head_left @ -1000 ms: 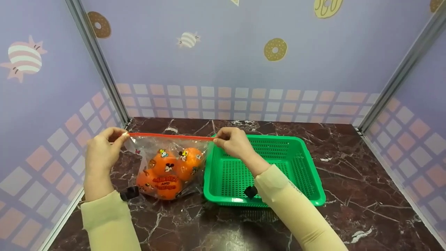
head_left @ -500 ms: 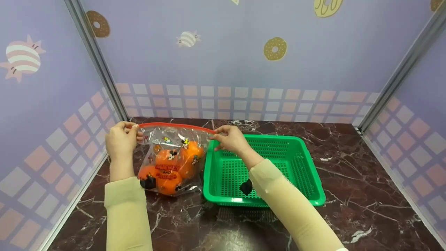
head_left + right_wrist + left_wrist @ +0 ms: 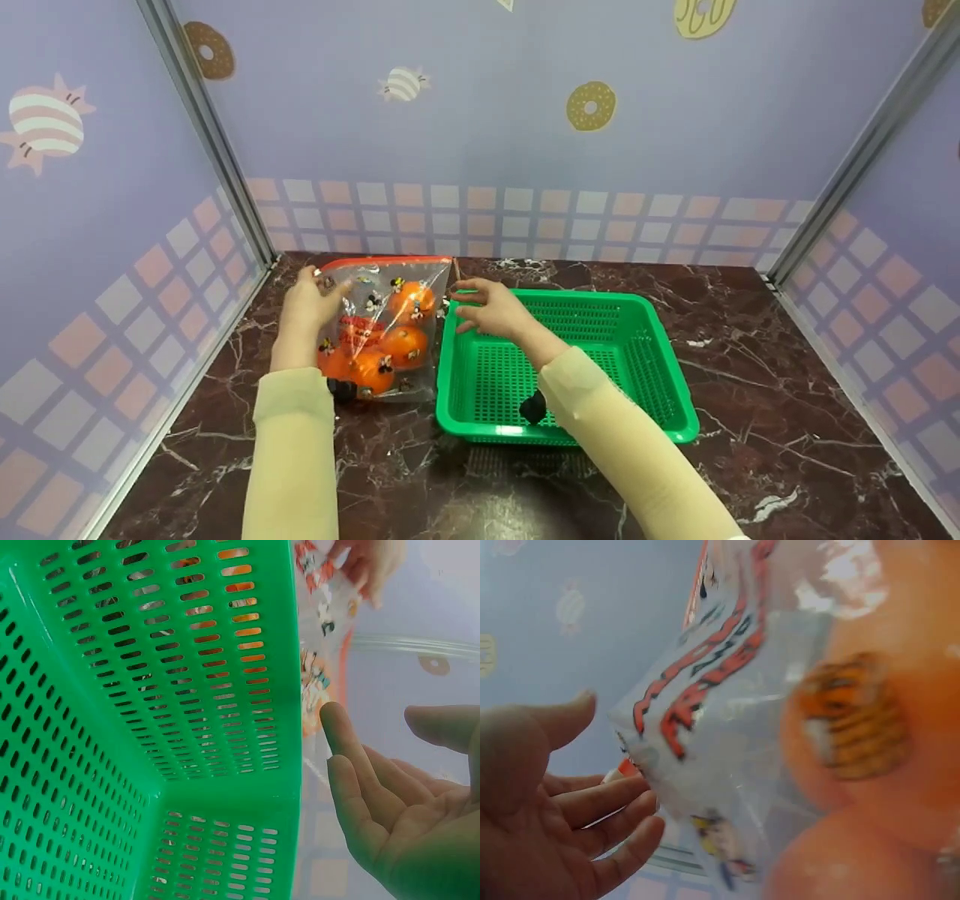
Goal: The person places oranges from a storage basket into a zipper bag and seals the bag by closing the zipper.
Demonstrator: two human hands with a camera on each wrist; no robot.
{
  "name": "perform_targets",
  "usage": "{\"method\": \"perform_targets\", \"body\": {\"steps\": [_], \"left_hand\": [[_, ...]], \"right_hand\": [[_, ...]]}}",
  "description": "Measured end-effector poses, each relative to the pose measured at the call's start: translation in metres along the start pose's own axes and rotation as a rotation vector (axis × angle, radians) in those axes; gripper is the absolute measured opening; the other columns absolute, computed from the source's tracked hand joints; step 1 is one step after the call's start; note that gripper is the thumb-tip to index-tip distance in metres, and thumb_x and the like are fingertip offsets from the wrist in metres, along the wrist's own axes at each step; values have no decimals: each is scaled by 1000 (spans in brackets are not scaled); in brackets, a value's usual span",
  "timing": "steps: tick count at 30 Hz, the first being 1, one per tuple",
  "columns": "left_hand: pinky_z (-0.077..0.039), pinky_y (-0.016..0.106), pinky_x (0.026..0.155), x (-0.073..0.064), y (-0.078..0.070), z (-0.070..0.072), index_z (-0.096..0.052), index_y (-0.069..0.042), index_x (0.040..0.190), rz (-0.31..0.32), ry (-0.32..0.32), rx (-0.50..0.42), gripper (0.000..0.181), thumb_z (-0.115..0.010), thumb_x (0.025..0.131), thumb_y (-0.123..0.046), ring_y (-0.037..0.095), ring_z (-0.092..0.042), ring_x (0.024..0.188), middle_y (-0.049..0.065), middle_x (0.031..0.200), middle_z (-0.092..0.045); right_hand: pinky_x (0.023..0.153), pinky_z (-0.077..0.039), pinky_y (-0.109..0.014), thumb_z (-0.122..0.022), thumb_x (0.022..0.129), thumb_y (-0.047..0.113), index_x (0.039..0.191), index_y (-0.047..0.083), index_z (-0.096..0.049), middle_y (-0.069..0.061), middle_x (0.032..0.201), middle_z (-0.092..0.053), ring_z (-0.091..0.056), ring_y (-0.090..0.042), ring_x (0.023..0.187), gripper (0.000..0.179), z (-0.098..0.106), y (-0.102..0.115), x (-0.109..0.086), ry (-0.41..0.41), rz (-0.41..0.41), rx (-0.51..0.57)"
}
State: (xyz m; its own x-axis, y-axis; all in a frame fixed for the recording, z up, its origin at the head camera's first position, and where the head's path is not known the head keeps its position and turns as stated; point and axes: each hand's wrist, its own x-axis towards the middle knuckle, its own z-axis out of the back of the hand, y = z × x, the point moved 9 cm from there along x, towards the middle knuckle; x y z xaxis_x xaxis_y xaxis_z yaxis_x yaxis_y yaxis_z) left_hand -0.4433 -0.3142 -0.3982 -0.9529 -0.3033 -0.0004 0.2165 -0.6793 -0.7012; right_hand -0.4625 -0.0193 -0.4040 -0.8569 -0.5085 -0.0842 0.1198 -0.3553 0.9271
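A clear zip bag (image 3: 360,289) with a red zip edge and printed cartoon figures lies on the table, with several oranges (image 3: 405,345) inside. My left hand (image 3: 304,307) is at the bag's upper left side, thumb spread away from the fingers; in the left wrist view its fingertips reach the bag's edge, and whether they press on it is unclear. My right hand (image 3: 491,307) hovers at the back left corner of a green plastic basket (image 3: 448,375), right of the bag. In the right wrist view the right fingers (image 3: 349,787) are spread, holding nothing.
The basket is perforated and its inside shows no contents. The dark marbled table (image 3: 405,480) is bounded by a purple back wall (image 3: 480,150) and side walls with metal corner posts (image 3: 217,150).
Both hands have let go of the bag's red top edge. The bag now lies flatter and farther back, its oranges shifted. My left hand has moved right; the right hand has spread its fingers.
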Motion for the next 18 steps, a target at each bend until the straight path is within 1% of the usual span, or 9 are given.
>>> {"method": "perform_targets", "body": {"steps": [1,3,6,7,9,11,13,15,18], "left_hand": [[-28,61,122,3,2,-9,-9,3,163,2,53,21,88,-58,104,-41,52,-32,148,36,160,-31],[-24,63,123,7,7,-25,-1,1,164,-9,139,76,95,-61,103,-40,54,-22,152,38,163,-20],[-17,64,125,13,11,-44,2,-1,164,-38,212,132,94,-61,104,-35,53,-9,155,34,168,-6],[-16,63,125,15,11,-48,1,-1,164,-52,218,152,92,-61,104,-33,52,-7,156,32,169,-3],[-15,65,125,17,14,-55,1,-3,165,-50,221,174,90,-59,105,-34,50,0,157,28,170,6],[-14,67,124,18,16,-57,3,-5,165,-30,209,188,90,-57,106,-35,48,7,158,26,169,17],[-15,69,123,18,17,-57,5,-6,165,-1,193,211,90,-56,106,-36,47,10,157,26,168,21],[-14,69,123,18,14,-56,7,-6,164,31,180,219,89,-55,107,-35,46,13,157,28,167,21],[-5,66,125,18,4,-53,14,-6,163,58,180,210,90,-50,108,-36,44,19,157,28,167,22]], "right_hand": [[61,-46,-24,-60,104,13,153,13,-46,-10,153,-56,-77,-23,93,52,1,0,-1,-5,1,-3],[61,-47,-24,-60,104,14,151,13,-49,-10,152,-57,-77,-23,93,49,4,-1,-3,-10,1,-7],[63,-47,-24,-60,105,15,150,10,-50,-11,150,-58,-77,-21,93,46,8,-2,-6,-11,-2,-14],[63,-48,-24,-59,105,14,149,9,-50,-12,150,-58,-77,-21,93,46,10,-3,-8,-11,-3,-13],[65,-49,-24,-59,105,15,149,7,-50,-14,150,-58,-76,-21,94,46,15,-4,-9,-14,-10,-13],[66,-51,-24,-58,105,15,149,7,-50,-16,150,-57,-76,-23,97,45,21,-4,-11,-21,-16,-11],[69,-53,-26,-58,105,15,149,7,-50,-16,151,-56,-75,-26,102,45,29,-4,-12,-39,-25,-20],[76,-55,-31,-58,105,16,151,9,-48,-16,152,-55,-72,-30,111,47,40,-6,-13,-79,-39,-38],[97,-55,-42,-58,105,20,155,9,-42,-17,155,-51,-61,-34,131,53,62,-7,-13,-179,-52,-111]]}}
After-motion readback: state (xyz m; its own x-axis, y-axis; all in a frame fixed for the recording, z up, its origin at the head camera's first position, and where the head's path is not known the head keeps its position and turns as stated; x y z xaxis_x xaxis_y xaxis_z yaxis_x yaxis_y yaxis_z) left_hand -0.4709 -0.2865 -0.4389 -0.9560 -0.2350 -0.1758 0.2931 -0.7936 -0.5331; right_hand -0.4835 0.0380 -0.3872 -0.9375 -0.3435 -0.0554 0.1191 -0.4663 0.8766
